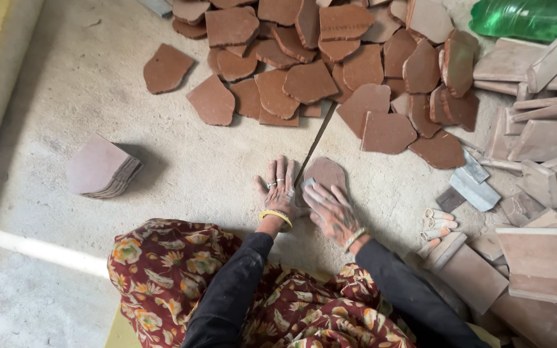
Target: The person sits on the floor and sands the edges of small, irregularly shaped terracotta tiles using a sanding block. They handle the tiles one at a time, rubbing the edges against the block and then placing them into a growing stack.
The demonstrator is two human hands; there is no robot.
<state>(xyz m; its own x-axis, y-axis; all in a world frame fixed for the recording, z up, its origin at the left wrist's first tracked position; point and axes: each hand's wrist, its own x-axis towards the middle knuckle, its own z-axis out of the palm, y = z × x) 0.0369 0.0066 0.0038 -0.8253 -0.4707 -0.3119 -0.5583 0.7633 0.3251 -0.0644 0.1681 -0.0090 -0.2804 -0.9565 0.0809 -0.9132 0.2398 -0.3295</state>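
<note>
A neat stack of shaped tiles [102, 167] sits on the floor [46, 96] at the left; the left hand [278, 190] lies flat and released beside a reddish clay tile [325, 174]; the right hand [331, 209] presses that tile down, fingers spread, gripping nothing; pale slabs [539, 254] lie right.

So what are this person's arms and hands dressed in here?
Both arms are in long black sleeves. The left hand has a yellow bangle at the wrist and rings on several fingers. The right hand wears a thin pale bangle at its wrist. Dark smudges or markings cover the backs of both hands. A red floral cloth lies over the lap below.
</note>
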